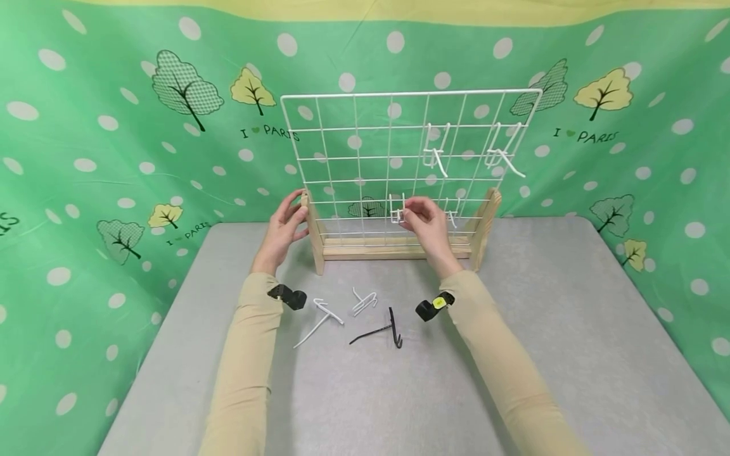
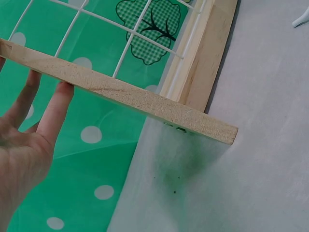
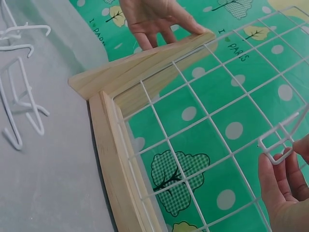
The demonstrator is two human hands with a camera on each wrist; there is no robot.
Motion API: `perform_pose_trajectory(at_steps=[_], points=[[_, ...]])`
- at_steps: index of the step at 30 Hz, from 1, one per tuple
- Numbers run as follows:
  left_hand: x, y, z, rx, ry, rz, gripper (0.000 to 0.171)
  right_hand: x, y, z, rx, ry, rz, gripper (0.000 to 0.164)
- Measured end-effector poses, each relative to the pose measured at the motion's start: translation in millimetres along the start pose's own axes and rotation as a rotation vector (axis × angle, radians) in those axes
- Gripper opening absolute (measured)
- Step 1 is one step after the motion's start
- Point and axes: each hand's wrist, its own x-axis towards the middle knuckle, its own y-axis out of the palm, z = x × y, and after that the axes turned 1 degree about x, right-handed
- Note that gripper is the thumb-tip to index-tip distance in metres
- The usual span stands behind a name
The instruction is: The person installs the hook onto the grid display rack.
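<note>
Right hand, head view: the right hand has thumb and fingers drawn into a narrow pinch on the held hook.
Held hook, head view: white wire; at the right fingertips, on their left, before the lower part of the grid; whether seated cannot be told.
Left hand, head view: the left hand lies at the upper end of the wooden post, fingers spread and slightly bent.
Hung hooks, head view: a middle hook and a corner hook, both above and right of the right fingers; a lower hook just right of them, partly hidden.
Loose hooks, head view: a long white hook, a short white hook and a black hook, nearer the person than either hand's fingers.
Step, head view: apparently fitting the held hook to the grid; the next move seems to call for settling it on a wire, post steadied.
Left fingers, left wrist view: nearly straight, tips against the post's outer side; no hook held.
Right fingers, right wrist view: pinching the hook's rectangular wire end, which sits between the tips, beside the grid.
</note>
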Motion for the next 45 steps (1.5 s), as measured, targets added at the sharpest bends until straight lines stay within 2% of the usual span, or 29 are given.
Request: perform_pose_trajectory(at_steps=[17, 33, 40, 45], points=[[0.2, 0.4, -0.5, -0.006, -0.009, 0.001, 0.055, 1, 9, 0, 0.034, 0.055, -0.093, 0.019], [3.5, -2.6, 3.2, -0.001, -0.012, 0.001, 0.055, -1, 8, -7, -0.002, 0.133, -0.101, 0.014], [15.6, -9.0, 25.3, 0.004, 0.003, -0.012, 0.057, -8, 3, -15, -0.026, 0.159, -0.086, 0.016], [16.5, -8.5, 25.9, 0.004, 0.002, -0.015, 0.057, -17, -4, -24, -0.049, 0.179, -0.084, 0.017]])
